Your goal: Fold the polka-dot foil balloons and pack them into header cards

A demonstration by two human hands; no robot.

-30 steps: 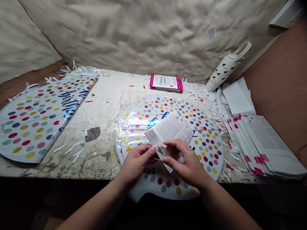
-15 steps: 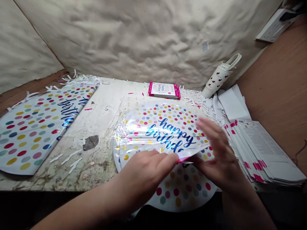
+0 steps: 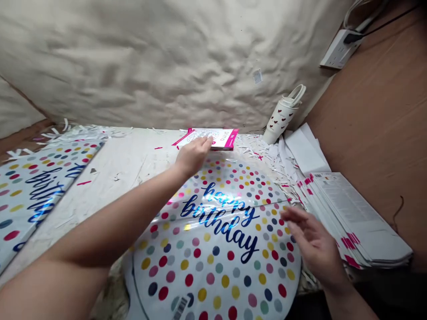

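The left hand point(image 3: 195, 155) lies over flat, pink-edged cards point(image 3: 224, 139) near the crumpled backdrop point(image 3: 167, 66); whether it pinches, I cannot tell. The right hand point(image 3: 315, 246), blurred, loosely spread, is beside the round, glossy dotted balloon point(image 3: 213, 262), cut off below.

Behind everything, a creased, pale beige wall covering point(image 3: 150, 66), with a small greyish sticker point(image 3: 258, 76) right of centre. Along the right side, a brown board point(image 3: 373, 129); high up against it, a white power strip point(image 3: 335, 52) with a black plug point(image 3: 352, 38) at one end and a thin black cable point(image 3: 390, 21) trailing toward the top right corner. At the back, a white tumbler point(image 3: 279, 121) with dark red hearts and a raised loop handle, slanting in view. Around its foot, white paper strips point(image 3: 271, 153), loosely strewn, with pink slivers point(image 3: 259, 156) among them. More strips heaped at the back left, on a whitish, scuffed worktop point(image 3: 123, 173).
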